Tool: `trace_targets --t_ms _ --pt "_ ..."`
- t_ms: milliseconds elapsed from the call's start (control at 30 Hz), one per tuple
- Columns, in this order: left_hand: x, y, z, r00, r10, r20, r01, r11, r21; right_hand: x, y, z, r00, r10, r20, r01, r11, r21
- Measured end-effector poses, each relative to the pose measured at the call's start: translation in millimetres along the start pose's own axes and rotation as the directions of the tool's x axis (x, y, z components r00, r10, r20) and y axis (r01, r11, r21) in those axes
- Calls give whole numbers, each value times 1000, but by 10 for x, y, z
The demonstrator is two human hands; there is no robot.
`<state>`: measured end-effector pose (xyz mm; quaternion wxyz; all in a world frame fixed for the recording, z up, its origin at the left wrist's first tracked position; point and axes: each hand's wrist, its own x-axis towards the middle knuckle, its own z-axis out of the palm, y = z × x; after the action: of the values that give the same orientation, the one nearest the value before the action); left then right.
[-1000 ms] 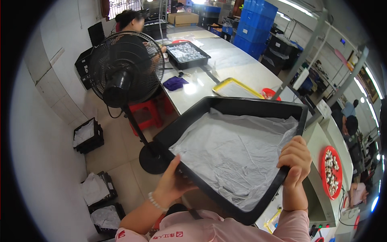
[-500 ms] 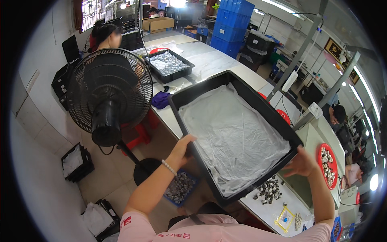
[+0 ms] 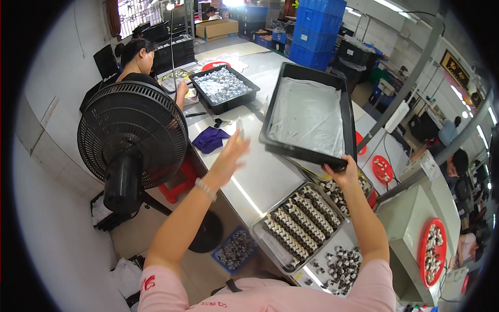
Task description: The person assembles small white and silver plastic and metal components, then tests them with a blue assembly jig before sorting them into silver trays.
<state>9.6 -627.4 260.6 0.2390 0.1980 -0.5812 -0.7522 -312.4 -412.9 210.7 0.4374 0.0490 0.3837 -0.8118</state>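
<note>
My right hand (image 3: 344, 171) grips the near right corner of a black plastic tray (image 3: 306, 152), which is tilted above the table. A wrinkled whitish sheet (image 3: 306, 112) lines the tray, with nothing on it. My left hand (image 3: 231, 156) is off the tray, in the air left of it, fingers apart and slightly blurred. Just beyond that hand a purple cloth (image 3: 209, 139) lies on the table. Below the black tray is a metal tray (image 3: 258, 229) with neat rows of small dark-and-pale parts (image 3: 299, 221). Another tray of such parts (image 3: 335, 195) is partly hidden by my right hand and forearm.
A black tray of silvery pieces (image 3: 223, 88) stands farther back on the white table (image 3: 260, 184). Loose small parts (image 3: 343, 268) lie near the front edge. A black fan (image 3: 132, 138) stands at left, with a seated co-worker (image 3: 138, 60) behind it. Red plates (image 3: 432, 252) sit right.
The black tray has moved away from me and up, uncovering the metal tray of rows. My left hand has let go of its edge; my right hand now holds the near corner.
</note>
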Motion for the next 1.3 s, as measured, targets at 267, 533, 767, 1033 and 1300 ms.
trace_targets --t_ms 267,533,767,1033,1300 --pt "-2445 -1388 -840 733 -557 -391 488 831 -268 1856 292 1 959 25 -282 1 996 91" --pt "-4505 -1789 -612 224 -750 -622 521 632 -573 2530 830 -159 983 -60 -172 82 989 124" --pt "-4822 -2321 -573 210 -714 -668 764 546 -343 2537 508 -690 931 -328 160 359 744 -563" --pt "-5576 -2978 -456 436 -415 -799 749 659 67 1066 809 -97 983 180 35 -181 983 11" --pt "-7051 -3269 -846 233 -424 -876 706 693 -148 -1300 4209 -227 604 797 -19 -436 310 -845"
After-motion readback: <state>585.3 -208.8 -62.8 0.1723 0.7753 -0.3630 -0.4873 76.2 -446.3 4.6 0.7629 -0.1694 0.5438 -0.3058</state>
